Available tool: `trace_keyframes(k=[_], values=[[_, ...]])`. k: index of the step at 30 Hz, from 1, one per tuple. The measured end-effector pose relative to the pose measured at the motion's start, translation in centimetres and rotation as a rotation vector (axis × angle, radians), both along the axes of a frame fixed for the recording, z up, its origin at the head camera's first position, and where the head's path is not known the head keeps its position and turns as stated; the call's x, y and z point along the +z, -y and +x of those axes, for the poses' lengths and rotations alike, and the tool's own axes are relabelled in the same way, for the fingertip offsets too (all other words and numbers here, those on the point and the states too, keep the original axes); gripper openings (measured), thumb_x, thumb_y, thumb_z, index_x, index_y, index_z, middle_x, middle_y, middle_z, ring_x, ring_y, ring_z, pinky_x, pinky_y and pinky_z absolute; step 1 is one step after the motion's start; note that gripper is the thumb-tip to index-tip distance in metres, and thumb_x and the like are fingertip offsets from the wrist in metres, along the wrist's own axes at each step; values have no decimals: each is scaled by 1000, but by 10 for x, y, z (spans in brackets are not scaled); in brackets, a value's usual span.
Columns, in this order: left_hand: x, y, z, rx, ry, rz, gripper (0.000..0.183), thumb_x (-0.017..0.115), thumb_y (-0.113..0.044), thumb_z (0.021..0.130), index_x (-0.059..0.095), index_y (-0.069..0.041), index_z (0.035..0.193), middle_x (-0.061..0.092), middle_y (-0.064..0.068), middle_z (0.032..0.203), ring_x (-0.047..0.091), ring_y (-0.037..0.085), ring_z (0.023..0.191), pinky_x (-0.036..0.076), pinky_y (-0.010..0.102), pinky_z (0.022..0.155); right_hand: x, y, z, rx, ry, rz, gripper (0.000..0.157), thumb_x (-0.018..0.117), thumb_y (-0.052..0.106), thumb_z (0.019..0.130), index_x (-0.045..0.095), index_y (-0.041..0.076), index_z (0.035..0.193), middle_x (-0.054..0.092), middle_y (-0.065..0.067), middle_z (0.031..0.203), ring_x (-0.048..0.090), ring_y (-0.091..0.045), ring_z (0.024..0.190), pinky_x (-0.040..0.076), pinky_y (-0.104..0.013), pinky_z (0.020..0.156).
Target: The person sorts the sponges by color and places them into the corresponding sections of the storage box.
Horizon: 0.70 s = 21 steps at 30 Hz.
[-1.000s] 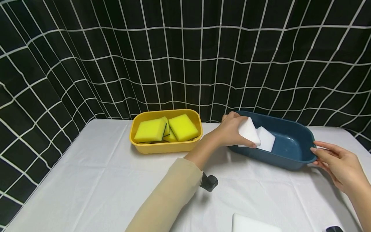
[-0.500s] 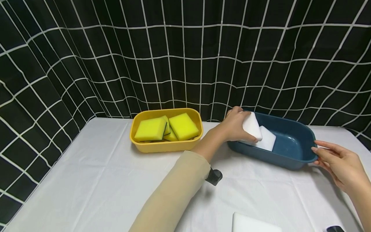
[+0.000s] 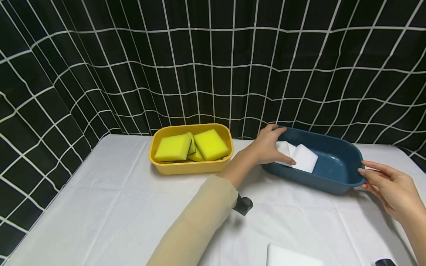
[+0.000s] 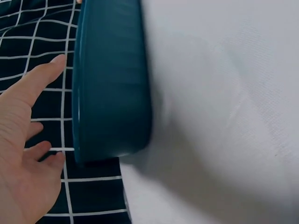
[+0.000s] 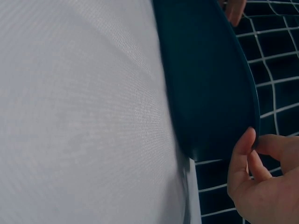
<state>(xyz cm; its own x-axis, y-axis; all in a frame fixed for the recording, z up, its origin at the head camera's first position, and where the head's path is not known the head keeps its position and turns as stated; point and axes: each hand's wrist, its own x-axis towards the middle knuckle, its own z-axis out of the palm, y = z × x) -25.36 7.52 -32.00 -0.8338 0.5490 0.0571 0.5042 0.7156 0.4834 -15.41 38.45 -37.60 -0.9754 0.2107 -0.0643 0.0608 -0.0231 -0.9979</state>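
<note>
My left hand (image 3: 266,146) is over the left end of a dark blue plastic bin (image 3: 319,181), thumb and fingers spread apart. Just past its thumb lie white sponges (image 3: 305,159) inside the bin, one leaning beside the other. The left wrist view shows that hand (image 4: 28,144) at the bin's rim with nothing between its fingers. At the opposite end, my right hand (image 3: 394,188) pinches the bin's rim between thumb and fingers; this grip also shows in the right wrist view, where the bin's wall (image 5: 210,93) runs up from the hand (image 5: 266,177).
A yellow bin (image 3: 189,170) with several yellow sponges (image 3: 173,147) stands left of the blue one. Another white block (image 3: 293,255) lies at the front edge of the view on the white cloth (image 3: 100,207). Behind hangs a black curtain (image 3: 219,81) with white grid lines.
The white sponge in my left hand has gone down into the blue bin, and the hand has let go of it. My right hand keeps its place at the rim.
</note>
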Motion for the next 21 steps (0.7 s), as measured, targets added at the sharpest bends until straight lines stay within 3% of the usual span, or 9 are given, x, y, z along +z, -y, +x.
trace_keyframes(k=[11, 21], values=[[-9, 9, 5, -13, 67, 136, 98, 89, -44, 84, 39, -14, 164, 37, 7, 167, 38, 17, 153, 37, 24, 122, 1, 0, 0, -15, 17, 16, 38, 61, 1, 105, 69, 36, 92, 65, 11, 81, 66, -5, 64, 59, -16, 59], [-12, 18, 15, -57, 38, 192, 97, 90, -41, 83, 42, -12, 162, 43, 8, 163, 43, 20, 149, 38, 26, 121, 1, 0, 0, -16, 17, 16, 37, 61, 2, 104, 69, 36, 93, 65, 11, 80, 65, -5, 64, 58, -16, 59]])
